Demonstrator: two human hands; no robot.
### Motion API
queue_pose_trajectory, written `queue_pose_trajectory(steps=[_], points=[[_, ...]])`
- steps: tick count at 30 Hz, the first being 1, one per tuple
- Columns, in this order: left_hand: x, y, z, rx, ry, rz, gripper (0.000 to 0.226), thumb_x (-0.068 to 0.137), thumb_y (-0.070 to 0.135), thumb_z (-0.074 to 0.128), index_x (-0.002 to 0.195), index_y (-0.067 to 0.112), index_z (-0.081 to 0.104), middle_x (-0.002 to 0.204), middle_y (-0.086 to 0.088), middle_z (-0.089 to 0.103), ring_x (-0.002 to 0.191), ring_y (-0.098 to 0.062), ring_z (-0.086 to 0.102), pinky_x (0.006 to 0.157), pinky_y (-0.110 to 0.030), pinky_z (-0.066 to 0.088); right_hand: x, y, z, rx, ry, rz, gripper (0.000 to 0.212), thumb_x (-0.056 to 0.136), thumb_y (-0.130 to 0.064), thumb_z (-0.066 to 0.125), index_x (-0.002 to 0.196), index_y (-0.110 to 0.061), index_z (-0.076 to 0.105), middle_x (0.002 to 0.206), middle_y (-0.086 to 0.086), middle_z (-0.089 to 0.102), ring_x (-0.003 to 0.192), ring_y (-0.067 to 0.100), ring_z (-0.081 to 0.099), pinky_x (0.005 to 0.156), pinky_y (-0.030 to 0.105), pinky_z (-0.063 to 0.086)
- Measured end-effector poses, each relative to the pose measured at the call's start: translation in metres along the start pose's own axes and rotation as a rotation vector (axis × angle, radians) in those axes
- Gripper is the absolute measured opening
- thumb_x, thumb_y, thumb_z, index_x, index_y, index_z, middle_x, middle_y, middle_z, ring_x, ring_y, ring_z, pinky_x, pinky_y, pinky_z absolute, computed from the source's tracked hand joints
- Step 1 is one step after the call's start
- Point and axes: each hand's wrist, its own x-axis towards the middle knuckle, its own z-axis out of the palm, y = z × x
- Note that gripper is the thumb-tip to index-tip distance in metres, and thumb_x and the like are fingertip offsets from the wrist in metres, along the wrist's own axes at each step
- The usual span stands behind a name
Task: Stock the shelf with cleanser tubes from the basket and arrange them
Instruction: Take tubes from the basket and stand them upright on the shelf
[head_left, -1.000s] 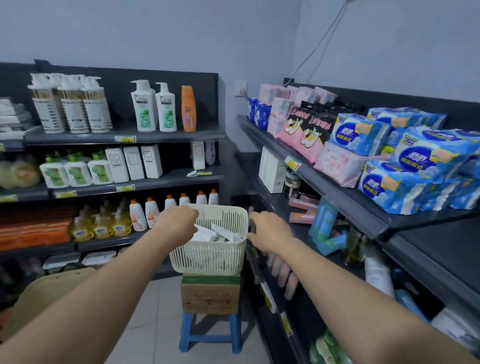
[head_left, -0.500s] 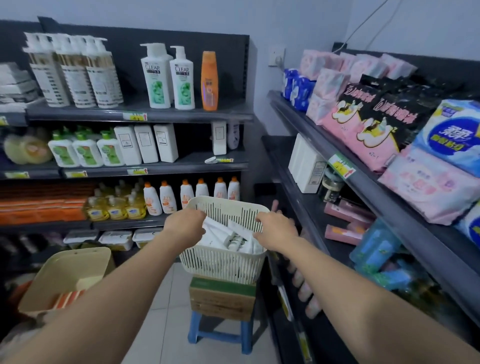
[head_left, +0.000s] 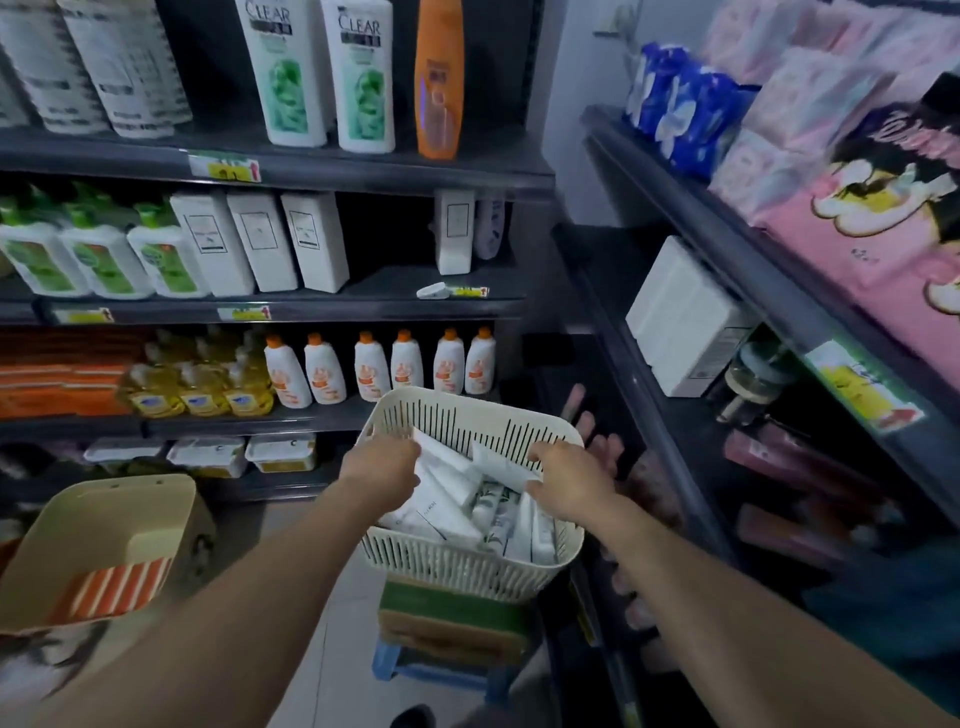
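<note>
L hand (head_left: 382, 470) is down in the cream slotted basket (head_left: 467, 571), knuckles up, fingers curled onto the cleanser tubes (head_left: 447, 506). Fingertips are hidden, so can't tell if it's clamped on one. Basket sits on a cardboard box (head_left: 447, 618) atop a blue stool (head_left: 387, 665). R hand (head_left: 571, 480) pinches the end of one white tube (head_left: 498, 465) btw thumb & forefinger, near the basket's right rim. Best approach imo: one tube per hand, lift straight up clear of the pile so neighbours don't drag out, labels facing same way. Tube print is too blurred to read. Unclear which shelf gets them. Dark right-hand shelving (head_left: 727, 234) is murky low down.
</note>
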Motion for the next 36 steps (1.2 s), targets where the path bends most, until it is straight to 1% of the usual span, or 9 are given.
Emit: queue_pose_trajectory(steps=[3,5,11,14,17,23,28,34,36], points=[[0.028,-0.009,0.015,-0.017,-0.078,0.012,0.020,0.092,0.032,0.056,0.105,0.017,0.060,0.114,-0.006,0.061,0.102,-0.026,0.060,0.078,-0.037,0.051,0.032,0.001,0.014,0.025,-0.049,0.007,0.030,0.088,-0.028,0.060,0.115,-0.014,0.059,0.118,0.007,0.063,0.111,0.026,0.057,0.087,0.032,0.046],[0.044,-0.013,0.026,-0.019,-0.125,0.018,0.019,0.092,0.031,0.056,0.102,0.015,0.059,0.112,-0.005,0.062,0.101,-0.025,0.060,0.078,-0.037,0.051,0.052,0.004,0.023,0.028,-0.073,0.016,0.033,0.088,-0.031,0.061,0.117,-0.016,0.059,0.118,0.007,0.063,0.111,0.026,0.057,0.090,0.034,0.047],[0.082,-0.016,0.058,-0.013,-0.218,-0.013,0.040,0.093,0.036,0.056,0.129,0.019,0.053,0.128,-0.003,0.057,0.116,-0.023,0.056,0.090,-0.037,0.048,0.100,0.021,0.056,0.050,-0.142,0.058,0.038,0.090,-0.030,0.059,0.126,-0.016,0.057,0.122,0.008,0.061,0.114,0.027,0.055,0.090,0.036,0.049],[0.097,-0.014,0.075,-0.065,-0.255,-0.053,0.039,0.093,0.034,0.057,0.126,0.014,0.054,0.119,-0.005,0.062,0.109,-0.022,0.060,0.085,-0.035,0.050,0.124,0.031,0.072,0.038,-0.184,0.058,0.038,0.092,-0.033,0.058,0.126,-0.015,0.056,0.121,0.009,0.059,0.113,0.027,0.054,0.090,0.037,0.049],[0.110,-0.012,0.089,-0.120,-0.267,-0.087,0.039,0.092,0.033,0.059,0.123,0.009,0.055,0.117,-0.008,0.063,0.108,-0.024,0.059,0.089,-0.037,0.050,0.146,0.039,0.088,0.040,-0.213,0.062,0.040,0.092,-0.033,0.058,0.127,-0.014,0.055,0.124,0.010,0.057,0.115,0.028,0.053,0.091,0.037,0.048],[0.137,-0.016,0.124,-0.233,-0.257,-0.196,0.062,0.089,0.039,0.062,0.140,0.011,0.040,0.131,-0.010,0.054,0.123,-0.028,0.049,0.102,-0.041,0.044,0.190,0.045,0.119,0.071,-0.235,0.058,0.042,0.093,-0.032,0.057,0.130,-0.012,0.053,0.128,0.010,0.057,0.119,0.027,0.052,0.096,0.036,0.046],[0.151,-0.019,0.146,-0.197,-0.318,-0.261,0.057,0.086,0.051,0.060,0.126,0.011,0.051,0.128,-0.010,0.056,0.122,-0.029,0.048,0.101,-0.043,0.042,0.223,0.045,0.143,0.093,-0.231,0.064,0.047,0.094,-0.036,0.055,0.134,-0.011,0.050,0.130,0.009,0.057,0.120,0.027,0.051,0.099,0.036,0.043],[0.158,-0.022,0.158,-0.200,-0.260,-0.304,0.060,0.075,0.059,0.067,0.114,0.014,0.056,0.127,-0.007,0.054,0.124,-0.028,0.042,0.103,-0.043,0.038,0.252,0.046,0.167,0.124,-0.278,0.104,0.042,0.094,-0.040,0.051,0.129,-0.015,0.051,0.130,0.007,0.056,0.119,0.027,0.051,0.098,0.040,0.044],[0.159,-0.025,0.159,-0.246,-0.244,-0.316,0.063,0.070,0.062,0.070,0.110,0.015,0.056,0.123,-0.006,0.055,0.122,-0.027,0.043,0.102,-0.042,0.038,0.257,0.047,0.173,0.138,-0.308,0.110,0.046,0.095,-0.040,0.050,0.133,-0.014,0.048,0.136,0.008,0.049,0.125,0.027,0.045,0.103,0.040,0.040]])
